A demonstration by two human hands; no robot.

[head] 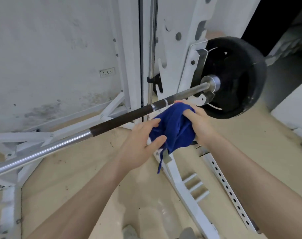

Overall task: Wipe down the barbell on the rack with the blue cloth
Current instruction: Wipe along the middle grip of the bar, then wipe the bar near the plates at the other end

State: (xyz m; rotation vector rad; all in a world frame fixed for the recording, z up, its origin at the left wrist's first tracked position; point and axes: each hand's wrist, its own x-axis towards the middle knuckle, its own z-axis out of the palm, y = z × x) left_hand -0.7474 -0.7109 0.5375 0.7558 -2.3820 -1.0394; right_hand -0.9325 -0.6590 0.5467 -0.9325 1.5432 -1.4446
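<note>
The barbell [74, 138] runs from the lower left up to the right, with a shiny bare section, a dark knurled grip and a black weight plate [236, 78] at its right end. It rests in the white rack [183, 54]. A bunched blue cloth [174, 126] sits just below the bar near the plate. My left hand [141, 144] grips the cloth's left side with thumb and fingers. My right hand [196, 119] holds its right side, fingers curled over the top close to the bar.
The rack's white base struts [179, 180] and a perforated rail [227, 188] lie on the beige floor under my arms. A chrome guide rod [152, 49] stands behind the bar. A stained white wall with a socket [107, 72] is at the left.
</note>
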